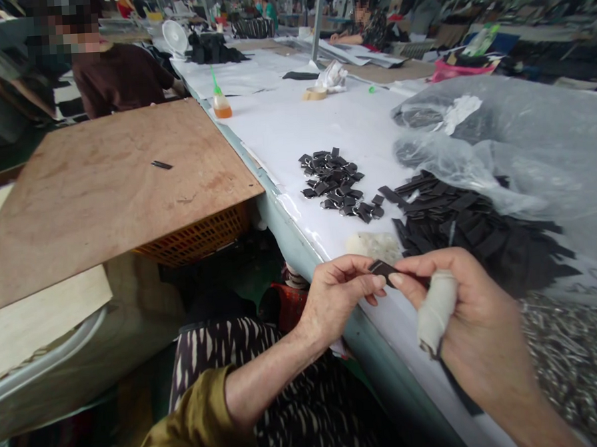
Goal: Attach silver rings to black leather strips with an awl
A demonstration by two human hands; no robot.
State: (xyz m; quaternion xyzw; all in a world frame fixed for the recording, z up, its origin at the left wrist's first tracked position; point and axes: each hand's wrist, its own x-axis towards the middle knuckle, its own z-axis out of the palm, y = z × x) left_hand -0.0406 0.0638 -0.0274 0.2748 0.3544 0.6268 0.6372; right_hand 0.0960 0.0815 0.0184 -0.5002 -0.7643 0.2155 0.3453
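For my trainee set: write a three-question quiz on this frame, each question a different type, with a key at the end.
1. True or false: the left hand and the right hand both touch the small black strip.

2. Multiple choice: where is the heap of metal rings?
A) On the brown wooden board
B) At the picture's right edge, beside the right wrist
C) Next to the white fan

3. Fill in the blank: a finger of the ____ hand wears a white wrap.

Key:
1. True
2. B
3. right
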